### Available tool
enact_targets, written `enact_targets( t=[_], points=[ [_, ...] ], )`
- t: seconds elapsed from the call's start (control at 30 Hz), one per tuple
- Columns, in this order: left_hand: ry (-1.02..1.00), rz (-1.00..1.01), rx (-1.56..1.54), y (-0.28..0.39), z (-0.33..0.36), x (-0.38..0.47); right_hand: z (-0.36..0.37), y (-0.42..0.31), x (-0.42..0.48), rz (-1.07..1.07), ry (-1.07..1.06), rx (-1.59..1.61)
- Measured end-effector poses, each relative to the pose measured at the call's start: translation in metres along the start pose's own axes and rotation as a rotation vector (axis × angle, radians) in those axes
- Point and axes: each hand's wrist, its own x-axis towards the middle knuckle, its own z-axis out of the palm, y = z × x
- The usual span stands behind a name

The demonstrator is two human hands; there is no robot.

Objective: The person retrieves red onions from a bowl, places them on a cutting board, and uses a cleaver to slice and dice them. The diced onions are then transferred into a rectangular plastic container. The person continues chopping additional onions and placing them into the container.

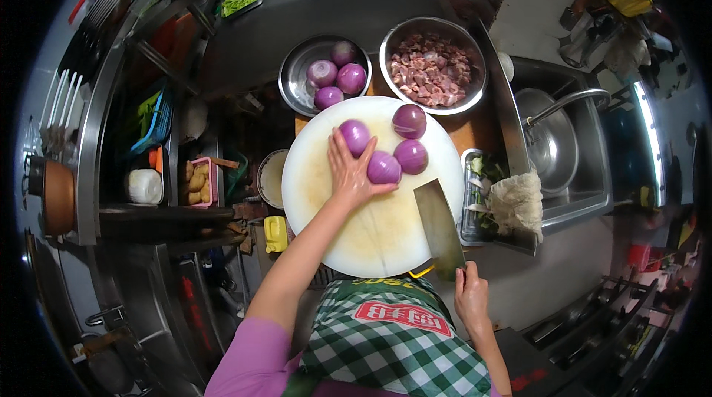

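My left hand (351, 170) rests palm down over the round white cutting board (334, 235), its fingers spread. Its fingertips touch a peeled red onion (354, 137), and a second red onion (384, 167) sits between its forefinger and thumb. Two more red onions, an upper one (409, 121) and a lower one (411, 156), stand just right of these. Gripped by the handle in my right hand (471, 294) is a broad cleaver (438, 224). Its blade lies across the board's right edge, apart from the onions; the handle is mostly hidden by my fingers.
Beyond the board stand a steel bowl (289, 81) of several red onions and a steel bowl (483, 82) of cut raw meat (431, 71). At right are a metal tray (470, 236) of greens, a hanging cloth (517, 205) and a sink (598, 185). A yellow jug (275, 234) is left.
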Motion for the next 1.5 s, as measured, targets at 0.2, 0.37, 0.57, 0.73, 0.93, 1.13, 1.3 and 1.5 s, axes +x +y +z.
enact_targets(
  t=[0.2, 0.37, 0.57, 0.73, 0.93, 1.13, 1.3, 1.5],
  points=[
    [0.046, -0.010, -0.027, 0.016, -0.001, 0.005, 0.005, 0.005, -0.002, 0.016, 0.011, 0.086],
    [-0.013, -0.061, -0.039, 0.016, -0.011, -0.065, -0.004, -0.001, -0.002, -0.076, 0.045, 0.048],
    [0.146, -0.041, -0.351, 0.004, -0.025, -0.115, -0.024, -0.032, 0.006, -0.368, -0.002, -0.285],
    [0.143, 0.388, -0.292, -0.014, -0.037, -0.110, -0.031, -0.060, 0.017, -0.529, -0.101, -0.494],
    [0.067, 0.486, -0.273, -0.018, -0.035, -0.098, -0.028, -0.074, 0.017, -0.525, -0.186, -0.558],
    [0.115, 0.514, -0.290, -0.018, -0.035, -0.094, -0.027, -0.077, 0.016, -0.532, -0.208, -0.560],
    [0.078, 0.519, -0.273, -0.017, -0.035, -0.094, -0.030, -0.079, 0.015, -0.492, -0.257, -0.632],
    [0.039, 0.511, -0.277, -0.020, -0.034, -0.094, -0.031, -0.084, 0.018, -0.456, -0.316, -0.606]
  ],
)
